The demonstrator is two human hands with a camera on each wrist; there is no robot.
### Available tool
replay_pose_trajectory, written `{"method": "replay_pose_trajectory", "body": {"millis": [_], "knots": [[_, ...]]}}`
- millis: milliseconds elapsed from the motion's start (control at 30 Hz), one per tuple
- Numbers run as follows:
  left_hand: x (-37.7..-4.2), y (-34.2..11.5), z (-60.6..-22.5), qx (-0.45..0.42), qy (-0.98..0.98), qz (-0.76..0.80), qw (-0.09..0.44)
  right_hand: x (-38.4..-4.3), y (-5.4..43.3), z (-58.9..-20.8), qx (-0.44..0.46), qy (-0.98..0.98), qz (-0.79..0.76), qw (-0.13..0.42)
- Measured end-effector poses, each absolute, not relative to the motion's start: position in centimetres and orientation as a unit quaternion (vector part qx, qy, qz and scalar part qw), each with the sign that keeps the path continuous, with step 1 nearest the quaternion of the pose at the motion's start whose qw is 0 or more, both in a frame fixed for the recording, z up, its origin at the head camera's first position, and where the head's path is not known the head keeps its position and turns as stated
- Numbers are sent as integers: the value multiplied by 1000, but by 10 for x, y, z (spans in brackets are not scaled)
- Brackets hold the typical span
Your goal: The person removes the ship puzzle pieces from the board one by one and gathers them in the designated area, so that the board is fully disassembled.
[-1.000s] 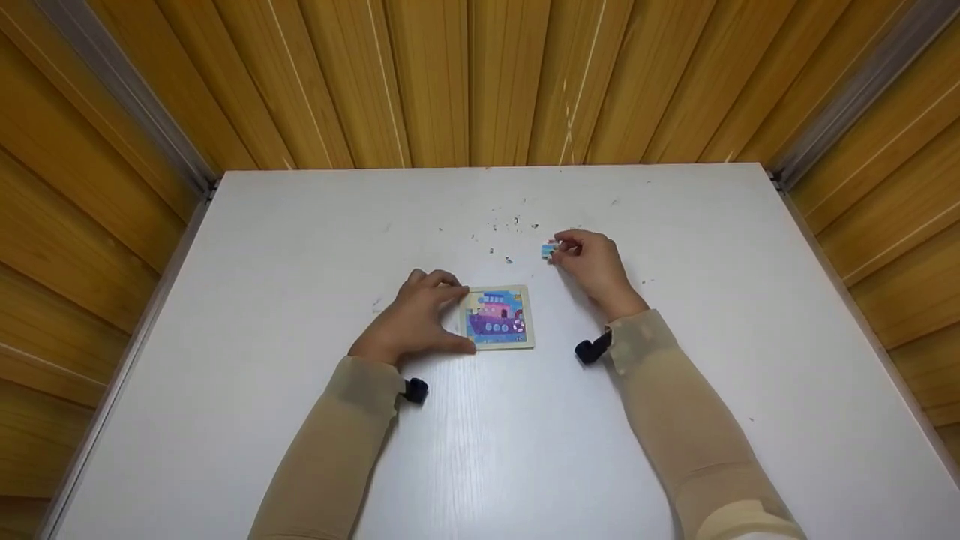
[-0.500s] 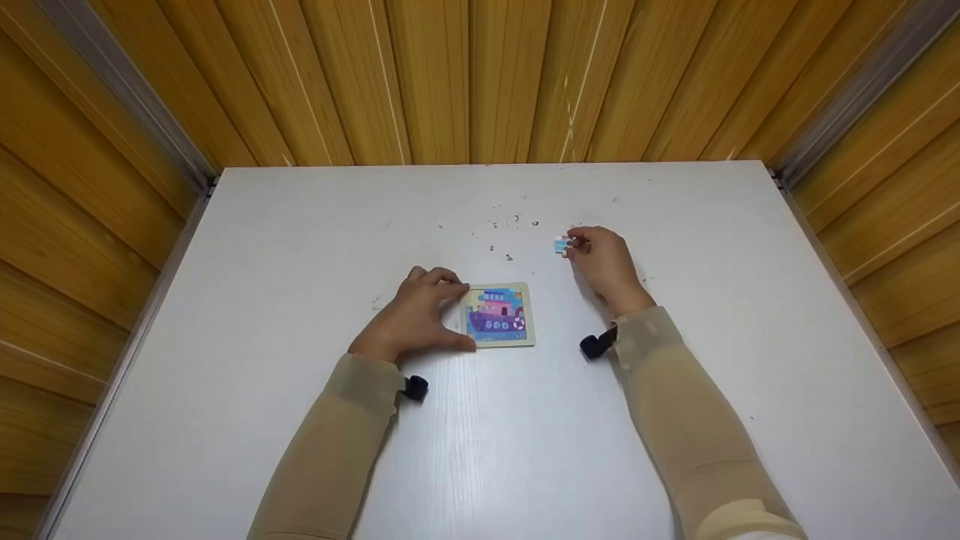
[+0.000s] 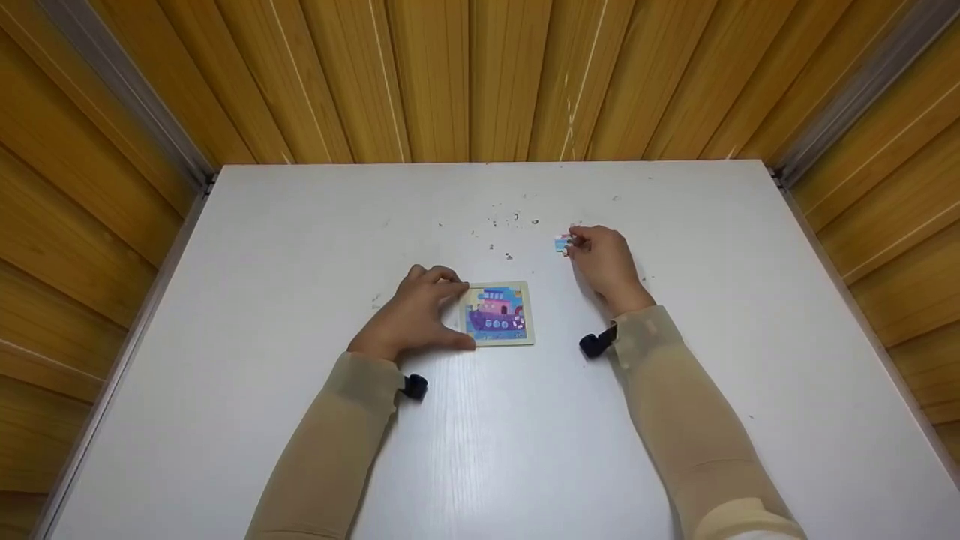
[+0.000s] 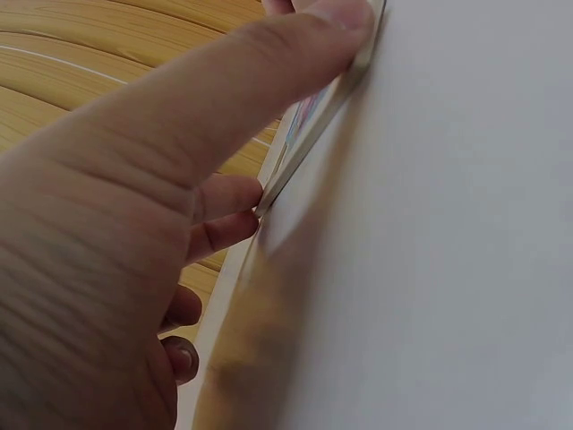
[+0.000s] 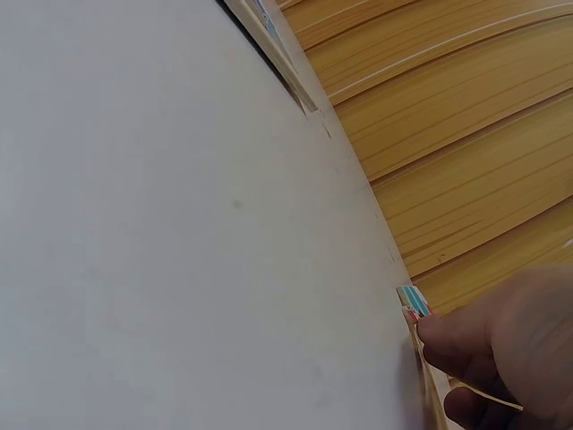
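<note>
A small square jigsaw puzzle (image 3: 496, 316) in a pale wooden frame, with a purple and pink ship picture, lies on the white table. My left hand (image 3: 412, 319) holds its left side, thumb at the near corner and a finger at the far one. In the left wrist view the thumb and fingertips touch the frame's edge (image 4: 309, 154). To the right and farther back, my right hand (image 3: 609, 268) pinches a light blue puzzle piece (image 3: 561, 244) with some red on it. The right wrist view shows the striped piece (image 5: 414, 302) at the fingertips, its other end covered.
Tiny dark specks (image 3: 508, 256) are scattered on the table (image 3: 480, 435) beyond the puzzle. Wood-plank walls (image 3: 435, 82) stand at the back and both sides. A black wrist camera (image 3: 596, 345) sits on the right wrist, another (image 3: 415, 387) on the left.
My right hand, with the puzzle piece, has shifted slightly right and away from the puzzle, then stayed nearly still. The left hand keeps its hold on the frame.
</note>
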State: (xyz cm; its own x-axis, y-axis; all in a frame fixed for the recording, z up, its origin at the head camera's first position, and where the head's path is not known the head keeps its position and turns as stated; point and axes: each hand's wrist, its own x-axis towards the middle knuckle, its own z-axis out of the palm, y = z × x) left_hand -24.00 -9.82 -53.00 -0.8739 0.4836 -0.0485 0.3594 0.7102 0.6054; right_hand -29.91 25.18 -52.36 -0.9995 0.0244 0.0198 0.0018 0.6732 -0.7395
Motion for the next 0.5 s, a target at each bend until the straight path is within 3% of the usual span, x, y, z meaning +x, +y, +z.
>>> {"method": "replay_pose_trajectory", "body": {"millis": [500], "knots": [[-239, -98, -530, 227, 921, 303, 97, -298, 250, -523, -6, -915, 403, 17]]}}
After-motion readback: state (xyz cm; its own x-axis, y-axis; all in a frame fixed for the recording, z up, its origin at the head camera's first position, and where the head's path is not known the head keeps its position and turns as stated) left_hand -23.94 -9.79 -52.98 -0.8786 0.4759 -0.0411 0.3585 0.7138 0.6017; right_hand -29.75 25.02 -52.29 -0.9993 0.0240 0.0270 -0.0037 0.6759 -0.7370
